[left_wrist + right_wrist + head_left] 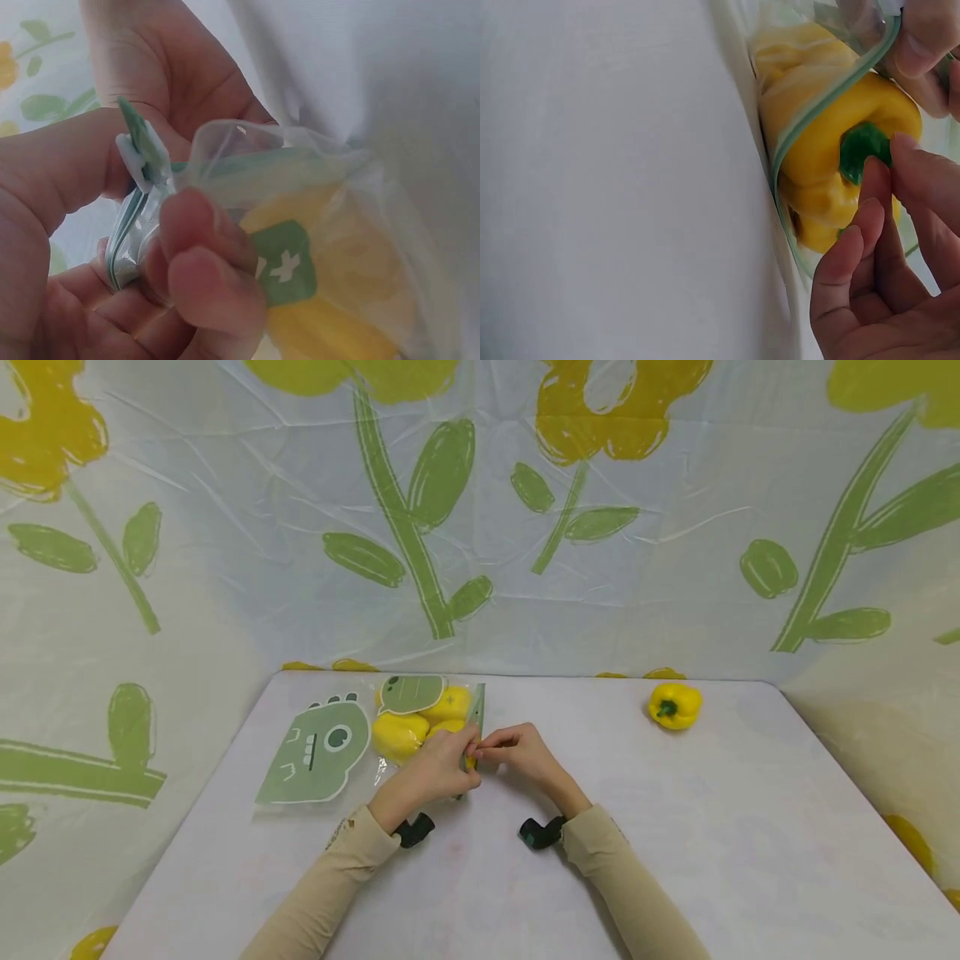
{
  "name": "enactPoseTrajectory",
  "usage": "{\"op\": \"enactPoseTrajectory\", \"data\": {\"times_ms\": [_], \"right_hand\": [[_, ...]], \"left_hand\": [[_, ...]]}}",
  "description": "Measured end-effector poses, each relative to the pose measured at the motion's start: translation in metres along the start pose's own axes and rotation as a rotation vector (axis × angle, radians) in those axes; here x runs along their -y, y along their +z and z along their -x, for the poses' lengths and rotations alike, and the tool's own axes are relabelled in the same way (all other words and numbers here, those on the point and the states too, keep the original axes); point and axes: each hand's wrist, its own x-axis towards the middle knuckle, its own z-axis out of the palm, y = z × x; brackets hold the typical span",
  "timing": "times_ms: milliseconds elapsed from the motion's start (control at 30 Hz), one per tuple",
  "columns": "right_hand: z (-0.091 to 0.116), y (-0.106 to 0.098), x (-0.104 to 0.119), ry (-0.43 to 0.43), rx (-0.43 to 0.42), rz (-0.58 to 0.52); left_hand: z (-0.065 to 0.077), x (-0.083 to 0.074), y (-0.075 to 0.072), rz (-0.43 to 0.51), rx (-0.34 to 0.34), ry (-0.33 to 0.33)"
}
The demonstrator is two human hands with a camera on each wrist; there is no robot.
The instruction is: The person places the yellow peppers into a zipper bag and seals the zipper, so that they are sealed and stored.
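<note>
A clear zip bag (318,756) with a green dinosaur print lies on its side, several yellow bell peppers (400,737) inside. My left hand (435,766) grips the bag by its mouth, close to the white slider (135,161) in the left wrist view. At the opening, my right hand (527,756) pinches the green stem (864,152) of a yellow bell pepper (896,109) between thumb and fingertips. That pepper sits within the green-edged mouth, stem facing out. Another pepper shows below it, partly covered by my fingers.
One more yellow bell pepper (674,706) lies loose at the back right of the white table (750,827). Behind the table hangs a cloth (637,568) printed with flowers. A black wrist device (542,832) sits by each cuff.
</note>
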Motion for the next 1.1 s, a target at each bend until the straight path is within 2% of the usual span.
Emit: {"op": "enactPoseTrajectory", "data": {"times_ms": [267,500,600,733,933,1100], "right_hand": [[-0.002,0.007,0.005,0.009,-0.015,0.040],[0.010,0.010,0.041,0.043,-0.074,0.101],[0.011,0.011,0.046,0.033,-0.081,0.109],[0.010,0.014,0.043,0.014,-0.068,0.087],[-0.002,0.016,0.009,0.014,-0.065,0.079],[-0.002,0.019,0.006,0.031,-0.131,0.092]], "left_hand": [[0.000,0.000,-0.002,0.003,0.000,0.027],[0.000,0.001,-0.003,0.018,-0.018,0.045],[0.000,0.001,-0.004,0.022,-0.011,0.054],[-0.001,0.000,-0.003,0.021,0.004,0.052],[0.000,-0.001,-0.003,0.028,0.031,0.028],[0.001,-0.002,-0.005,0.041,0.038,0.008]]}}
